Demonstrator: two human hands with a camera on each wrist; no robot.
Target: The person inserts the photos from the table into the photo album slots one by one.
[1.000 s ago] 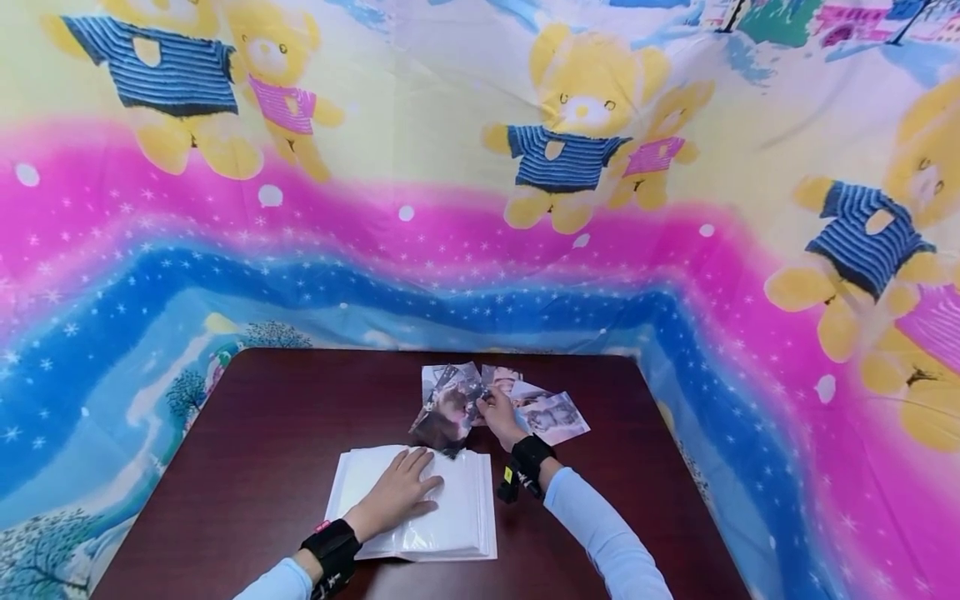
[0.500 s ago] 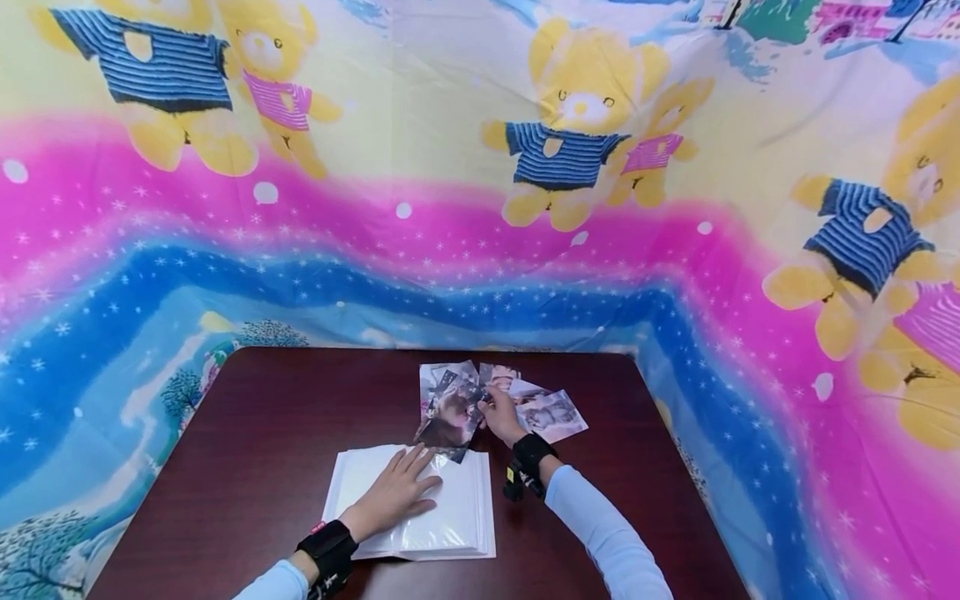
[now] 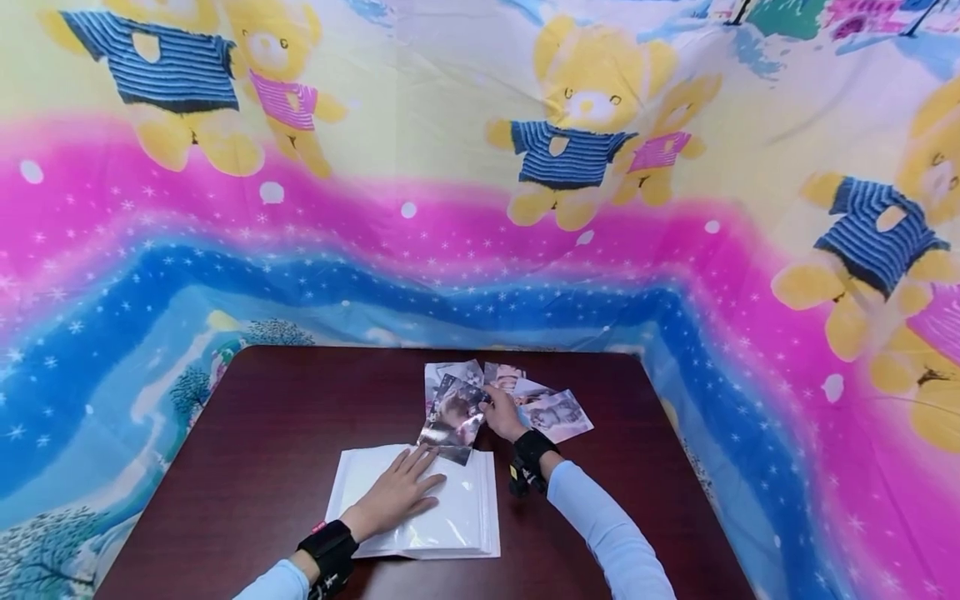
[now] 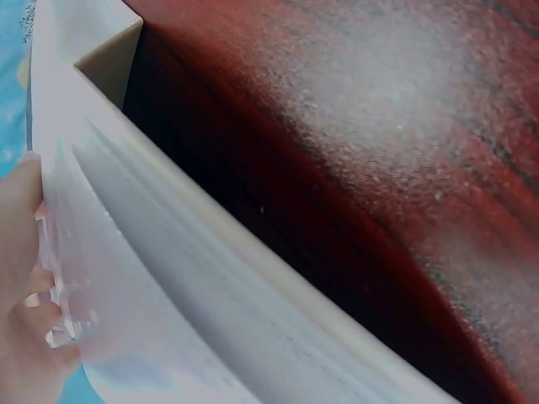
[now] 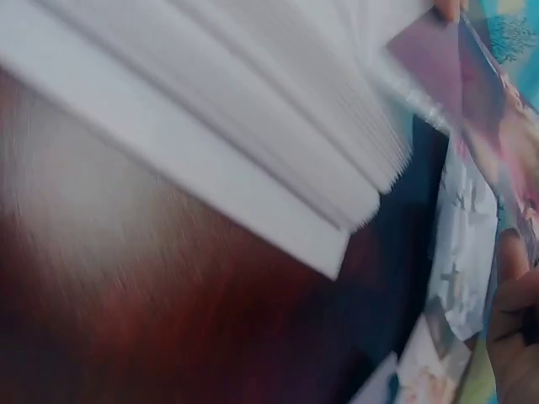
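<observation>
A photo album [image 3: 461,517] with white pages and clear sleeves lies open on the dark table. My left hand [image 3: 401,492] rests flat on its page, fingers spread. My right hand [image 3: 504,414] pinches the right edge of a photo print [image 3: 455,410] just beyond the album. The print's near end overlaps the album's far edge, close to my left fingertips. In the right wrist view the held photo [image 5: 434,63] slants over the thick stack of album pages [image 5: 210,93]; whether its end is inside a sleeve cannot be told. The left wrist view shows the album's near edge [image 4: 278,286].
Behind the held print, more photos lie loose: one at the back left [image 3: 435,375], one at the back [image 3: 501,375], and overlapping ones to the right [image 3: 558,415]. A patterned curtain [image 3: 450,250] hangs behind the dark red-brown table [image 3: 285,417].
The held photo has slid slightly toward me and to the right, its near end now further over the album page. My left hand has stayed in nearly the same place.
</observation>
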